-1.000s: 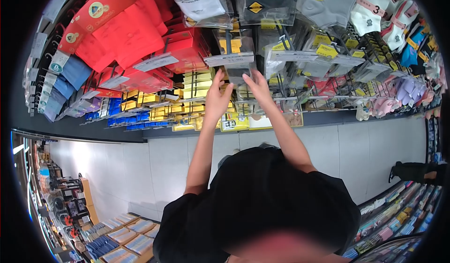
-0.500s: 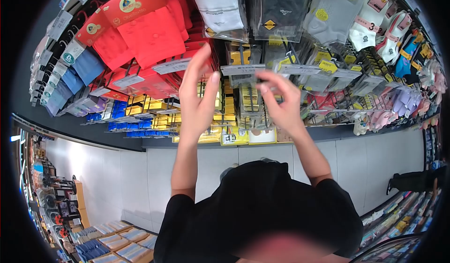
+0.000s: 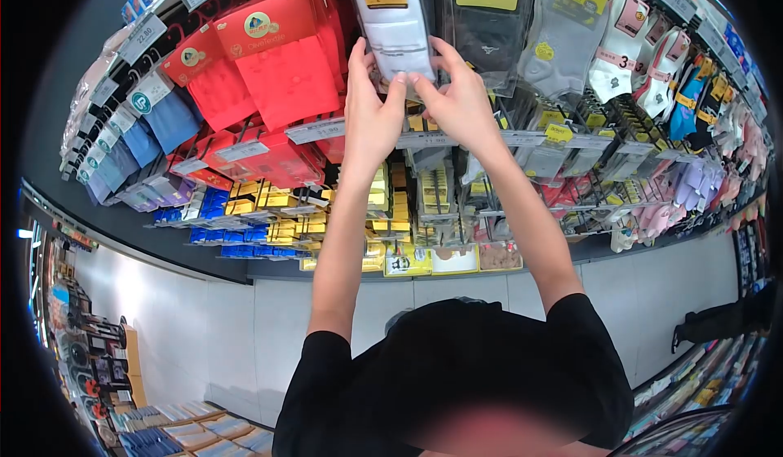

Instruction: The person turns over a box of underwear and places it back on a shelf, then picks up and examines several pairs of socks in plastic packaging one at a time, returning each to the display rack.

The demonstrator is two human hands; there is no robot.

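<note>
Before me rose a dark display wall (image 3: pixel 98 212) crowded with hooks of packaged goods. Pale floor tiles (image 3: pixel 269 310) spread beneath, and low shelves (image 3: pixel 196 437) stood behind me.

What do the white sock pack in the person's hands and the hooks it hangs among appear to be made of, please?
The white sock pack looks like knitted fabric in a glossy clear plastic sleeve, judging by its reflections, with a yellow card header. The hooks look like thin metal wire. Both the left hand and right hand hold the pack.
</note>
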